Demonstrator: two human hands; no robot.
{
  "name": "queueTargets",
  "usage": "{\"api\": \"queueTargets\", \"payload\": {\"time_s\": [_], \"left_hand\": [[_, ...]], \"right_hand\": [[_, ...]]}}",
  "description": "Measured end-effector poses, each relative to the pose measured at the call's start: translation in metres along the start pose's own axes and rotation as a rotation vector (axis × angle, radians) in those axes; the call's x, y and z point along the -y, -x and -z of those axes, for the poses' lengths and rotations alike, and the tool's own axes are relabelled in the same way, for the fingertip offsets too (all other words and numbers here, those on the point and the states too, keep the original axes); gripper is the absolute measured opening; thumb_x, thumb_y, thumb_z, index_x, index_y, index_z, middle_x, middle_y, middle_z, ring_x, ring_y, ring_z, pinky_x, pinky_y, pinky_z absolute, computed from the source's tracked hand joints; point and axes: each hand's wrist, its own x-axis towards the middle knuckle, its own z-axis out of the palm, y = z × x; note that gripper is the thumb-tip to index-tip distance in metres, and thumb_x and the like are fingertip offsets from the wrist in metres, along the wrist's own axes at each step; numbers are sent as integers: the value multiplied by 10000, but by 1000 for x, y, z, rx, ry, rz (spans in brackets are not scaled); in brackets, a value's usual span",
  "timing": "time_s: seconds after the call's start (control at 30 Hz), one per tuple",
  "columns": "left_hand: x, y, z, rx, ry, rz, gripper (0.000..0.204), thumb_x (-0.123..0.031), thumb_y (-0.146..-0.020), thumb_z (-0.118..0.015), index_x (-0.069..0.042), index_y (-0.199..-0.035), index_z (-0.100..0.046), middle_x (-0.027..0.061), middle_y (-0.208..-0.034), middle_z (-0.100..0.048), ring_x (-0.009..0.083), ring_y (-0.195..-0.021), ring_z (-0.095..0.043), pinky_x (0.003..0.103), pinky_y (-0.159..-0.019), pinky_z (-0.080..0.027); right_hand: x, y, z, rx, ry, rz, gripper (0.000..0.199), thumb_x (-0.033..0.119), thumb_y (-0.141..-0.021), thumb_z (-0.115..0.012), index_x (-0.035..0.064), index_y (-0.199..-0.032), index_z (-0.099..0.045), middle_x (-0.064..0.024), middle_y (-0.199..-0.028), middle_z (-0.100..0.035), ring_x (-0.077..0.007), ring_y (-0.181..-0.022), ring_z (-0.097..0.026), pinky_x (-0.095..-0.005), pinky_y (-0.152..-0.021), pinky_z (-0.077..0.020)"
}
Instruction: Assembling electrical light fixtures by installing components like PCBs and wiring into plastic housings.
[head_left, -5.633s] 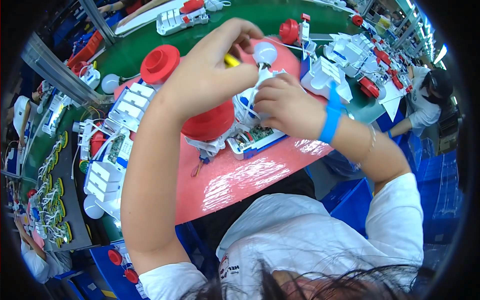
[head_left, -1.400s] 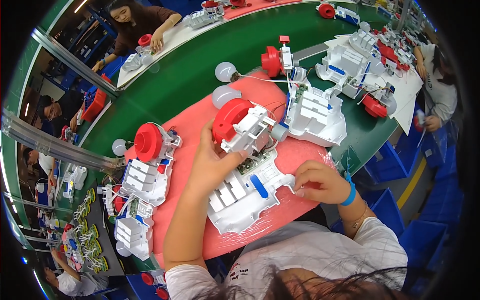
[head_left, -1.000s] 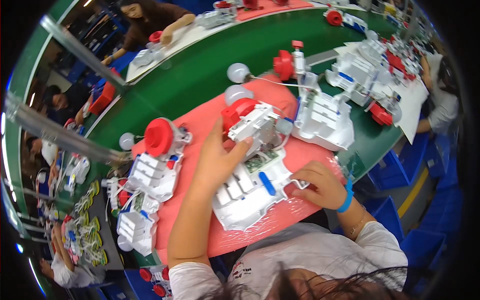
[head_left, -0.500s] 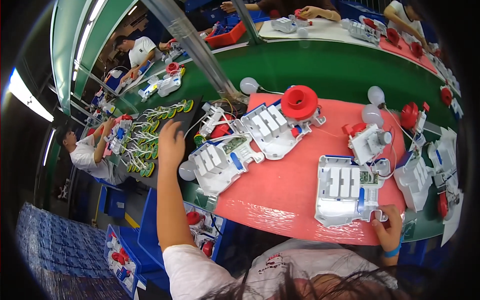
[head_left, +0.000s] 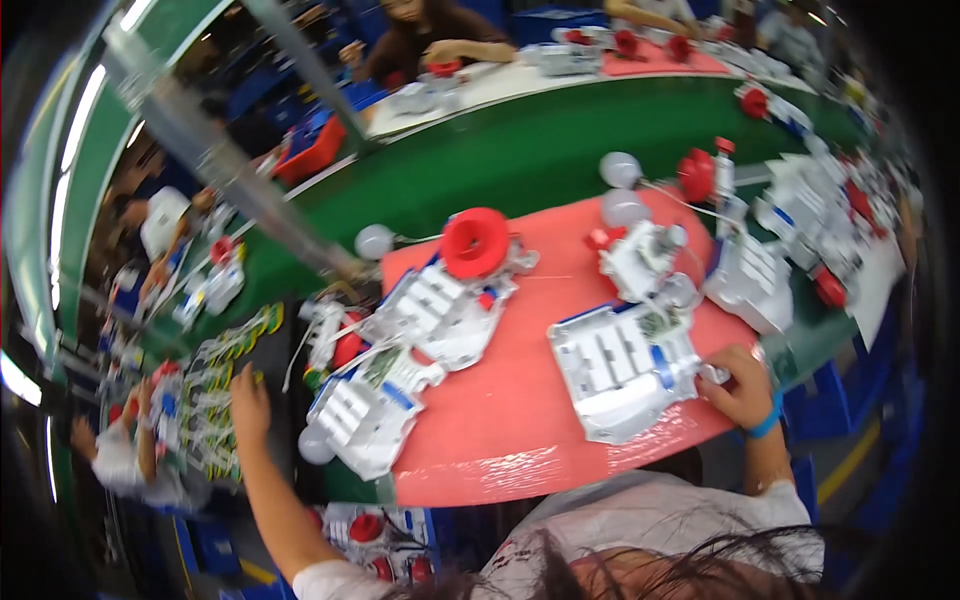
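Note:
My right hand (head_left: 742, 390) is closed on the lower right corner of a white plastic housing half (head_left: 610, 375), which lies open side up with raised white blocks and a blue strip. A small white assembly with a red part (head_left: 638, 258) rests just beyond it, wired to it. My left hand (head_left: 250, 408) reaches over a black mat (head_left: 275, 355), beside rows of green-and-yellow pieces with white wires (head_left: 208, 405). Its fingers are blurred, and whether they hold a piece is unclear. Two more housing halves (head_left: 362, 415) lie on the left of the pink mat, one bearing a red round part (head_left: 475, 243).
The pink mat (head_left: 500, 430) covers the bench in front of me. White bulbs (head_left: 374, 242) on wires lie at its edges. More housings (head_left: 750, 280) crowd the right side. A metal post (head_left: 240, 190) rises at the left. Co-workers sit across the green bench (head_left: 520, 150) and leftward.
The view has turned, so the bench appears shifted left. My left hand stays over the black mat, its fingers now less spread. My right hand still grips the housing's corner.

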Motion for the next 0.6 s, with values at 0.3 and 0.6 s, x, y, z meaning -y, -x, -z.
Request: {"api": "queueTargets", "payload": {"time_s": [0.3, 0.6], "left_hand": [[-110, -80, 126, -628, 186, -96, 338, -175, -924, -387, 24, -1176, -492, 155, -1099, -530, 238, -966, -520, 310, -848, -390], [-427, -76, 167, 30, 1506, -125, 425, -278, -893, -373, -24, -1220, -468, 70, -1184, -506, 143, -1036, -504, 239, -782, -439]], "right_hand": [[-14, 16, 23, -233, 129, 141, 564, 334, -704, -672, 18, -1130, -481, -172, -1154, -445, -287, -995, -473, -359, -853, -394], [23, -57, 44, -124, -278, 160, 376, 130, -811, -564, -18, -1149, -495, -71, -749, -560, -139, -641, -522, -252, -589, -417]]}}
